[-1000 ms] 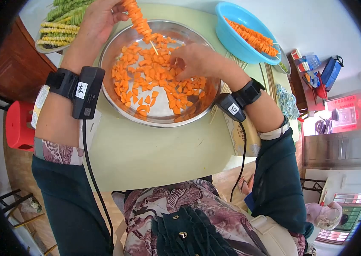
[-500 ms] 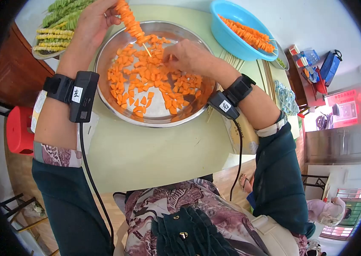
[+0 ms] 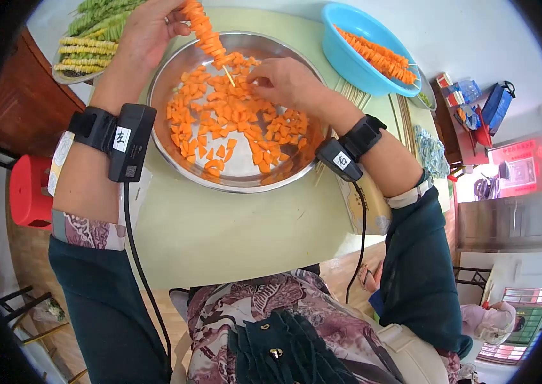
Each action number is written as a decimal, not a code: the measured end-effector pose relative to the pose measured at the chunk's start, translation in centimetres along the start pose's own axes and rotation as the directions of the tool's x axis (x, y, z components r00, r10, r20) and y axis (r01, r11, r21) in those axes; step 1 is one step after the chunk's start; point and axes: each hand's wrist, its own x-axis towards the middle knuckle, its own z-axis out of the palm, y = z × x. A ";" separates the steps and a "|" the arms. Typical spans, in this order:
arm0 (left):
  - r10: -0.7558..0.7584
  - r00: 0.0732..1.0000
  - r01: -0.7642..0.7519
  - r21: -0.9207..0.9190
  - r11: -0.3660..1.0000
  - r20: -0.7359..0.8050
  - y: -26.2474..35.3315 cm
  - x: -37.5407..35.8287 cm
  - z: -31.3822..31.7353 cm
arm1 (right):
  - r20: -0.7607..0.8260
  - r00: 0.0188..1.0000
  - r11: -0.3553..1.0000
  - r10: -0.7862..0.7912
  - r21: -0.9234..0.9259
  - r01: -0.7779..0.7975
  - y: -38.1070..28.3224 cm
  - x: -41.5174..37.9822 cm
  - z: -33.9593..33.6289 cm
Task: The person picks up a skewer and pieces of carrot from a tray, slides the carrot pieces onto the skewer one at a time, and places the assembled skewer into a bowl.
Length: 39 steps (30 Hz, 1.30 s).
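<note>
My left hand (image 3: 148, 35) is closed around the upper part of a carrot skewer (image 3: 206, 37), a thin stick packed with orange carrot slices. Its bare pointed end slants down over a wide steel basin (image 3: 245, 188). Loose cut carrot pieces (image 3: 220, 120) lie scattered across the basin's bottom. Just right of the stick's point, my right hand (image 3: 287, 83) hovers over the carrots with thumb and fingers drawn together in a pinch. What sits between those fingertips, if anything, is too small to make out.
A blue plastic tub (image 3: 364, 73) with carrot skewers stands at the back right. Bare sticks (image 3: 353, 95) lie beside the basin. Green and yellow skewers (image 3: 88, 54) fill a tray at the back left. A red stool (image 3: 30, 191) is left of the table.
My right hand has come up slightly from the carrot pieces, its fingers now nearer the stick's point. My left hand keeps its hold on the skewer. The whole view has shifted slightly.
</note>
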 end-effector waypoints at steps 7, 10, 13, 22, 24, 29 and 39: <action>0.006 1.000 -0.006 0.003 1.000 -0.001 -0.1 0.0 0.1 | -0.002 1.000 0.999 -0.027 0.039 0.027 -0.3 -0.2 0.2; 0.006 0.999 -0.006 0.012 1.000 -0.054 0.5 -0.4 1.0 | 0.023 0.999 0.999 -0.028 0.044 0.027 -0.3 -0.2 0.0; -0.019 0.999 0.019 0.004 1.000 -0.040 0.2 0.0 0.3 | 0.037 0.999 0.999 -0.006 0.035 0.004 -0.8 -0.3 -0.5; -0.032 0.999 0.033 0.045 0.998 -0.004 0.5 -0.2 0.6 | -0.086 0.993 0.973 0.081 0.225 -0.060 -0.8 -0.1 -0.8; -0.046 0.999 0.047 0.050 0.998 -0.014 0.7 -0.6 1.1 | -0.093 0.991 0.966 0.094 0.250 -0.068 -0.7 0.0 -0.9; -0.030 0.999 0.031 0.055 0.998 -0.017 1.6 -1.6 2.5 | -0.079 0.988 0.939 0.132 0.329 -0.099 -0.9 0.0 -1.1; -0.048 0.999 0.048 -0.001 0.999 0.019 2.1 -2.1 3.8 | -0.047 0.993 0.838 0.112 0.541 -0.069 -1.4 -0.1 -1.9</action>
